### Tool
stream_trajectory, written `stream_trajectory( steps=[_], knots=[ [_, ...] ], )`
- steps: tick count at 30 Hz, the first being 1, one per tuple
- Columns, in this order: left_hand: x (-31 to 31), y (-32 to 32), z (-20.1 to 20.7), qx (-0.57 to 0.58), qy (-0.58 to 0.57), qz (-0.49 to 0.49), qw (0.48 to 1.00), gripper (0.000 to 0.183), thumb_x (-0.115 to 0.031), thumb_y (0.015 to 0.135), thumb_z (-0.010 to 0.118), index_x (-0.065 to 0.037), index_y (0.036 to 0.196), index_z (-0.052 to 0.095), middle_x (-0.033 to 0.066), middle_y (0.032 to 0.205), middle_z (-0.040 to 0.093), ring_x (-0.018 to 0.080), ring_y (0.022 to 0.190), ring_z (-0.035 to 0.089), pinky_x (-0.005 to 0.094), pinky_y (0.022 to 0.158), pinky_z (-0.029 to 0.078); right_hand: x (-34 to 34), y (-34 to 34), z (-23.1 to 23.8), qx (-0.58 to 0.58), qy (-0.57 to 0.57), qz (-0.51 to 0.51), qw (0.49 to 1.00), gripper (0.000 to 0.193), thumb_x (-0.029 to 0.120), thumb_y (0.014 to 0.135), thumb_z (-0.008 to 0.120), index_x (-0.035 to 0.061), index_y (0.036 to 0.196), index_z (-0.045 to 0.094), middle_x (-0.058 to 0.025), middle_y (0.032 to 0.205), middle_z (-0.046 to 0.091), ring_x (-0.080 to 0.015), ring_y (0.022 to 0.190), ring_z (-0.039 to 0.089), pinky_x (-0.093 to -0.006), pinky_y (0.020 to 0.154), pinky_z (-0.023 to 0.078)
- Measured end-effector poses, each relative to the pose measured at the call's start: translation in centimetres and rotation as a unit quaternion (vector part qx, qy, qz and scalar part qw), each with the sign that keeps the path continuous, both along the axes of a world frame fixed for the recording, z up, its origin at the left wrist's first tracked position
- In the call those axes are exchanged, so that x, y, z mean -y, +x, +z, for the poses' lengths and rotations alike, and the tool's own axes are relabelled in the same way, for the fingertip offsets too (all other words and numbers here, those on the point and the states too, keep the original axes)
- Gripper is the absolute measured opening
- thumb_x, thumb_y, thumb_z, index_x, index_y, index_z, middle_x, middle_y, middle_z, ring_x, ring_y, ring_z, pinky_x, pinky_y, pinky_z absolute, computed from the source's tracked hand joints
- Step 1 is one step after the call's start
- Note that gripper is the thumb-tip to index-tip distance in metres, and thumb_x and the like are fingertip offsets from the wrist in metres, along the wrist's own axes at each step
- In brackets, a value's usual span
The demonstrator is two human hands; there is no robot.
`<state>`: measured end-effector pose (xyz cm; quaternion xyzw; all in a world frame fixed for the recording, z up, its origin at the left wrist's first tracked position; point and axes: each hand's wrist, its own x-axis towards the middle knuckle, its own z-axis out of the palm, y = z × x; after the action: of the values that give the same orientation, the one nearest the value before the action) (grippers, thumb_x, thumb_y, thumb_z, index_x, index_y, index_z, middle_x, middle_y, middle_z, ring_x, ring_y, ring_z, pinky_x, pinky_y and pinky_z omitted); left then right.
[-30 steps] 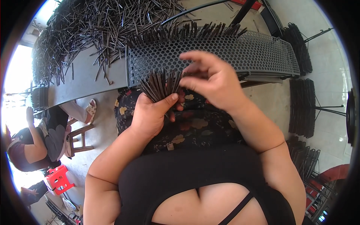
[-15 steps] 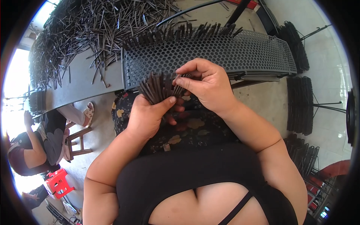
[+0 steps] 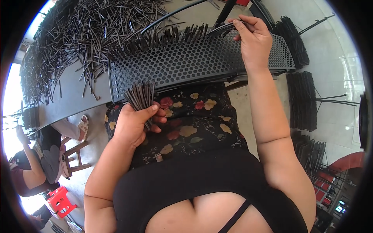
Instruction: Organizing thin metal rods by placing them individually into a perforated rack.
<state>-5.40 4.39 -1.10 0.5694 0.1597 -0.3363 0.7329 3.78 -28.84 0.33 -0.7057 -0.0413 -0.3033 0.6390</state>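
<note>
A fanned bundle of thin dark strips (image 3: 140, 95) stands up out of my left hand (image 3: 136, 120), whose thumb and fingers are closed round its lower end above my lap. My right hand (image 3: 255, 39) is stretched out to the far right. It pinches a few dark strips (image 3: 225, 28) that lie slantwise over the far edge of a dark perforated panel (image 3: 167, 64). Along that edge a row of similar strips (image 3: 159, 39) sticks up, ending left of my right hand. The strips' material cannot be made out.
A big heap of loose dark strips (image 3: 93, 31) covers the grey table (image 3: 66, 87) at the far left. Dark bundles hang on racks (image 3: 301, 101) at the right. At the left a person (image 3: 42, 155) sits near a wooden stool (image 3: 77, 157) and a red plastic stool (image 3: 60, 202).
My right hand has left the bundle and moved far and right to the panel's far edge with a few strips. The left hand still grips its bundle, now slightly lower and farther left.
</note>
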Motion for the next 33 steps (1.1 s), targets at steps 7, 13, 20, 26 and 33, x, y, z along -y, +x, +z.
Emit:
stream_trajectory(
  steps=[7, 13, 20, 26, 33],
  knots=[
    [0.2, 0.0, 0.0, 0.002, 0.013, -0.003, 1.000, 0.016, -0.009, 0.093, 0.064, 0.002, 0.104, 0.059, 0.0148, 0.088, 0.069, 0.0229, 0.074, 0.069, 0.0316, 0.053, 0.054, -0.9, 0.0, -0.7, -0.057, 0.000, 0.015, 0.998, 0.015, 0.009, 0.092, 0.069, 0.0009, 0.104, 0.065, -0.0075, 0.095, 0.074, -0.0065, 0.076, 0.066, -0.0208, 0.058, 0.051],
    [0.1, -0.1, 0.0, 0.002, 0.015, 0.004, 1.000, 0.016, -0.008, 0.093, 0.064, 0.002, 0.104, 0.059, 0.0151, 0.088, 0.069, 0.0233, 0.075, 0.069, 0.0315, 0.053, 0.054, -1.2, 0.1, -0.9, -0.053, -0.016, -0.014, 0.998, 0.013, 0.009, 0.092, 0.070, 0.0008, 0.102, 0.067, -0.0066, 0.092, 0.074, -0.0060, 0.075, 0.066, -0.0207, 0.060, 0.052],
    [-0.2, 0.0, 0.0, 0.011, 0.019, -0.013, 1.000, 0.014, -0.008, 0.093, 0.063, 0.001, 0.104, 0.060, 0.0127, 0.090, 0.069, 0.0209, 0.076, 0.068, 0.0314, 0.057, 0.054, -2.4, 0.2, -1.3, 0.057, -0.238, -0.071, 0.967, 0.012, 0.008, 0.084, 0.074, 0.0044, 0.095, 0.072, -0.0071, 0.085, 0.075, -0.0138, 0.075, 0.071, -0.0250, 0.069, 0.055],
    [-0.2, -0.1, -0.1, 0.012, 0.023, -0.012, 1.000, 0.014, -0.008, 0.093, 0.063, 0.001, 0.104, 0.060, 0.0123, 0.090, 0.069, 0.0207, 0.076, 0.068, 0.0312, 0.056, 0.053, -2.4, 1.5, -0.4, 0.088, -0.352, -0.058, 0.930, 0.013, 0.019, 0.083, 0.075, 0.0109, 0.093, 0.075, -0.0059, 0.086, 0.074, -0.0216, 0.075, 0.071, -0.0290, 0.068, 0.055],
    [-0.3, -0.2, -0.2, 0.013, 0.026, -0.013, 0.999, 0.015, -0.008, 0.093, 0.064, 0.001, 0.105, 0.060, 0.0125, 0.089, 0.069, 0.0207, 0.075, 0.068, 0.0306, 0.056, 0.053, -1.3, 2.0, -0.2, 0.067, -0.399, -0.070, 0.912, 0.016, 0.025, 0.085, 0.073, 0.0138, 0.096, 0.078, -0.0049, 0.088, 0.074, -0.0210, 0.079, 0.071, -0.0303, 0.071, 0.056]
  ],
)
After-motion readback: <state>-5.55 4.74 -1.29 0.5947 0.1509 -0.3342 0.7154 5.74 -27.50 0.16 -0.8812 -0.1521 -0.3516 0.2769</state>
